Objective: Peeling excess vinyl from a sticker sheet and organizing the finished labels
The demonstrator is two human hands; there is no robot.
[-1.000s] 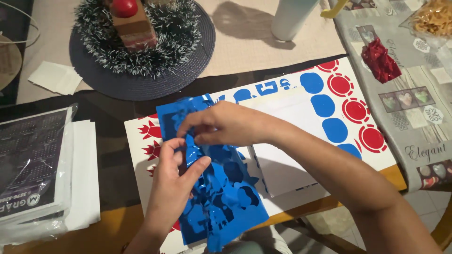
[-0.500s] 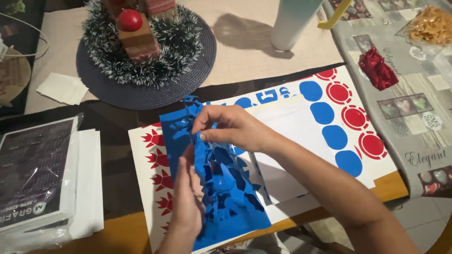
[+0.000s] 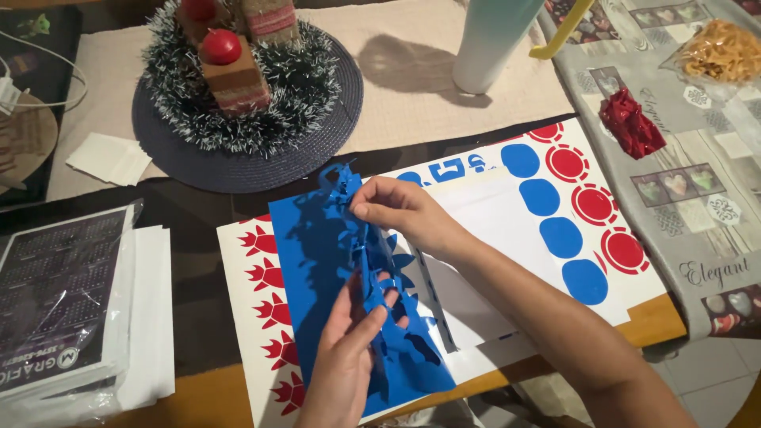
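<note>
With the left hand (image 3: pixel 349 333) pinching the blue cut-out sheet (image 3: pixel 317 261) near and the right hand (image 3: pixel 396 210) pinching it far, it is best to peel slowly so the thin bits do not rip.

Warm indoor light is falling from above, fairly bright and even. The white cylinder (image 3: pixel 495 40) near the table's far edge is casting a soft shadow leftward on the beige mat (image 3: pixel 412 87). The hands are shading the blue cut-out sheet (image 3: pixel 317 261). Focus is holding sharp; slight blur is showing at the near edge.
</note>
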